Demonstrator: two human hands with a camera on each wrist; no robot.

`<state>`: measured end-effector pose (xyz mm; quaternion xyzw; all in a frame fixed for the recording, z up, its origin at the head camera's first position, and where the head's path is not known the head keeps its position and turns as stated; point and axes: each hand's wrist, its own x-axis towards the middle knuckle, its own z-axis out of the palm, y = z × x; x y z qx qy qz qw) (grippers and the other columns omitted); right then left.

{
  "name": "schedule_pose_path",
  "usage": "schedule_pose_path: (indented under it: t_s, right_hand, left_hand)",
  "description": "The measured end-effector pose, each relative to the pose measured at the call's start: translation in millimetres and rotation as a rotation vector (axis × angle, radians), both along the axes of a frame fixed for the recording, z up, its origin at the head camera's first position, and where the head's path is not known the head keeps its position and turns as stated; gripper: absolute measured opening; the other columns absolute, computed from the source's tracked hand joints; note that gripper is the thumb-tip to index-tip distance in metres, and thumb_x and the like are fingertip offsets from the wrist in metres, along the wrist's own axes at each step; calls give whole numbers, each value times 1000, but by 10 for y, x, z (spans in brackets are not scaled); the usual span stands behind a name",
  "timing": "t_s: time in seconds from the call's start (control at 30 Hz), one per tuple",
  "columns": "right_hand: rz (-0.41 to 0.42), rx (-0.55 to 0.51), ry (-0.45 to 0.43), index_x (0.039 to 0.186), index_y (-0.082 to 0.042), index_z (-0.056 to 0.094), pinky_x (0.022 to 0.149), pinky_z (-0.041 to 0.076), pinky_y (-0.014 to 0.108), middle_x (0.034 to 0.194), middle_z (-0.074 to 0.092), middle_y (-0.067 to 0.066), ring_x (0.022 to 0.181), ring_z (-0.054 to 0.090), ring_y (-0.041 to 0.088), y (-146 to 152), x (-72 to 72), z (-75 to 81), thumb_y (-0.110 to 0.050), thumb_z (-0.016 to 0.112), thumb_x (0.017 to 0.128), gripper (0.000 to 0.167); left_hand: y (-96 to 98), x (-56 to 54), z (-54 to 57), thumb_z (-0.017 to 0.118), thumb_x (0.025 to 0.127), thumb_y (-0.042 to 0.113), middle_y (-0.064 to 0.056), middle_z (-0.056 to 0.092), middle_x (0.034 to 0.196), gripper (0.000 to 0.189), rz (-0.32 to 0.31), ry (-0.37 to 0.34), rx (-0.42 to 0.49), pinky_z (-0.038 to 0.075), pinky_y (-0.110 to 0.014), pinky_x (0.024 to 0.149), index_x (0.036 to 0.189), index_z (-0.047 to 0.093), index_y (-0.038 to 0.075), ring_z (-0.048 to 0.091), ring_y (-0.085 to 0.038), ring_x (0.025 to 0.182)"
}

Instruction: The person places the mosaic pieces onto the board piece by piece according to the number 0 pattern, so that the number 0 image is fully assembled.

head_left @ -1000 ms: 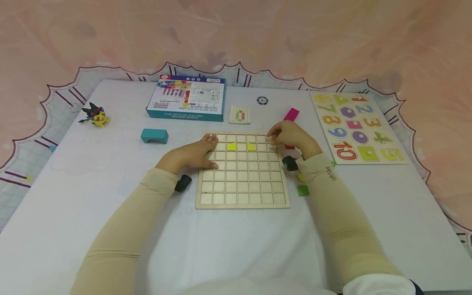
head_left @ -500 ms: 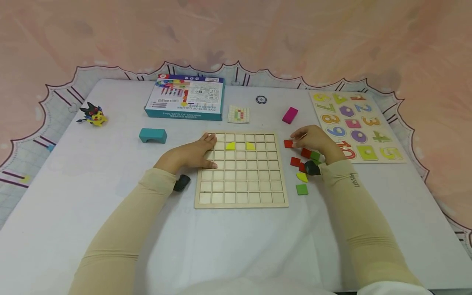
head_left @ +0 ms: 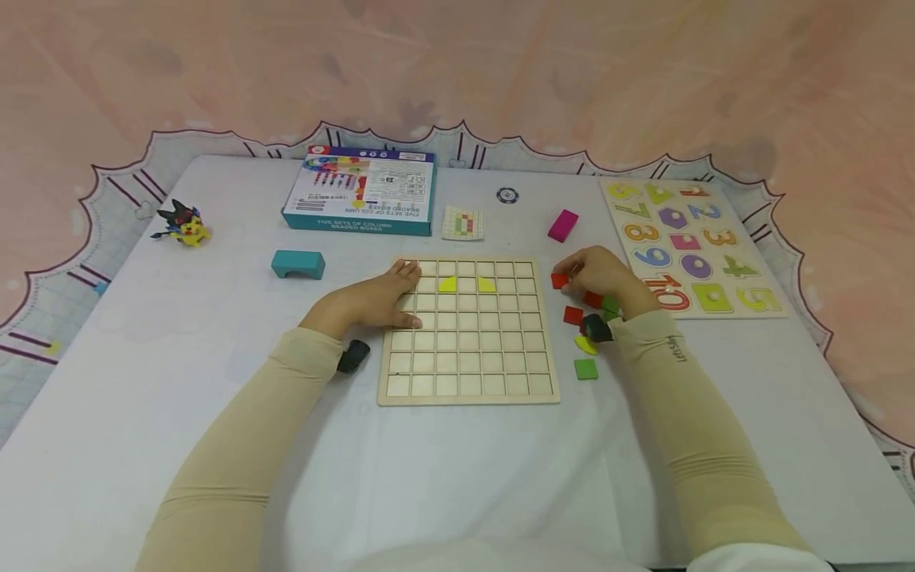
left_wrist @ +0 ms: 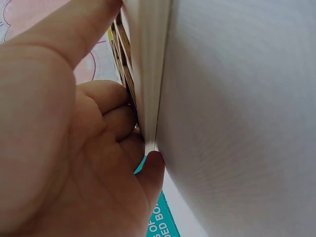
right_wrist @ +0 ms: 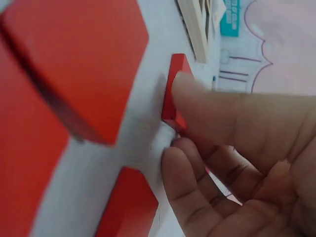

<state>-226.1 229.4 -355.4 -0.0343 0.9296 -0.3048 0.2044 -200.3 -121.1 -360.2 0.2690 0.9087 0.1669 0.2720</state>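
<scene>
My left hand [head_left: 372, 300] rests along the left edge of a wooden grid board [head_left: 468, 364], its thumb spread from the other fingers. Two yellow quarter-round pieces, one on the left [head_left: 448, 284] and one on the right [head_left: 487, 284], lie in cells of the second row. Right of the board, thumb and index finger of my right hand [head_left: 604, 278] pinch a red square tile [head_left: 559, 280]. The right wrist view shows the thumb on this tile [right_wrist: 170, 101]; the index fingertip is mostly hidden. Beneath that wrist lie more red tiles [head_left: 573, 314], a yellow piece [head_left: 585, 345] and green tiles [head_left: 586, 369].
Behind the board are a teal box [head_left: 360, 195], a pattern card [head_left: 464, 223], a poker chip [head_left: 507, 195] and a magenta block [head_left: 563, 226]. A number puzzle [head_left: 743, 306] lies far right. Left stand a teal arch block [head_left: 298, 263] and a toy figure [head_left: 187, 226].
My right hand moved from the board's upper right corner rightward to the loose tiles, then slightly left onto a red tile. The left hand stayed on the board edge.
</scene>
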Motion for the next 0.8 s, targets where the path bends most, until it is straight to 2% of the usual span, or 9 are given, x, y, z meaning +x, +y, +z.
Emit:
schedule_pose_path:
  t_s: [0.27,0.5,0.8]
  right_hand:
    - [-64,18,-46,120,-3,60,98,38,46,123,55,17,106,44,29,-63,-10,5,-1,61,80,41]
    - [-73,16,10,111,0,63,84,43,39,112,57,17,98,46,28,-83,-1,-1,0,61,79,32]
    - [-76,-34,13,110,1,65,85,44,37,112,59,17,98,48,26,-69,10,81,0,61,81,29]
  left_hand:
    - [-4,-10,-12,62,86,37,-16,-7,154,93,-4,3,5,3,-44,115,146,3,-2,-13,-29,141]
    - [-5,-10,-5,62,86,37,-16,-7,154,93,-2,-8,6,2,-45,115,146,2,-2,-14,-29,141]
    - [-2,-2,-17,62,86,36,-17,-7,154,93,-3,0,7,2,-45,115,146,2,-3,-13,-30,141]
